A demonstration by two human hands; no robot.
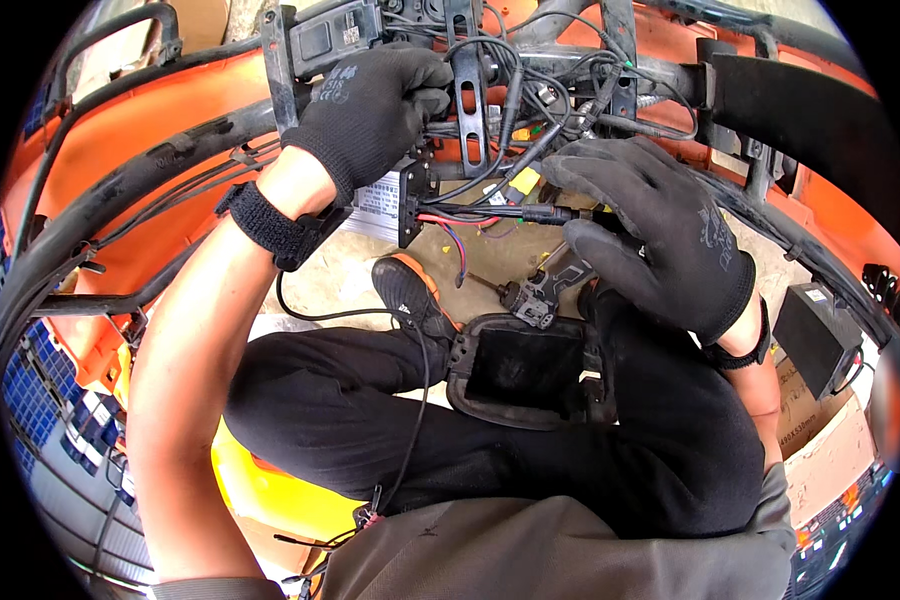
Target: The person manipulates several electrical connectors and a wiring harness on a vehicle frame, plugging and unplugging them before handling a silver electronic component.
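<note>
My left hand [375, 110], in a black knitted glove, is closed beside a slotted black metal bracket [472, 110]. Its fingertips are partly hidden, and I cannot make out what they hold. Below it sits a silver finned controller box [380, 205] with red, blue and black wires coming out of its side. My right hand [660, 230], gloved alike, is half curled with thumb and fingers apart. Between them reaches the end of a black cable connector [548, 214]; no grip on it shows. A yellow connector [523, 181] hangs among the cables left of my right fingers.
A black tubular frame [160, 150] with orange panels [100, 200] surrounds the work. Below are a black power drill [540, 295] and an open black bin [525, 370] between my legs. At right, a black box [818, 338] stands by a cardboard box [830, 440].
</note>
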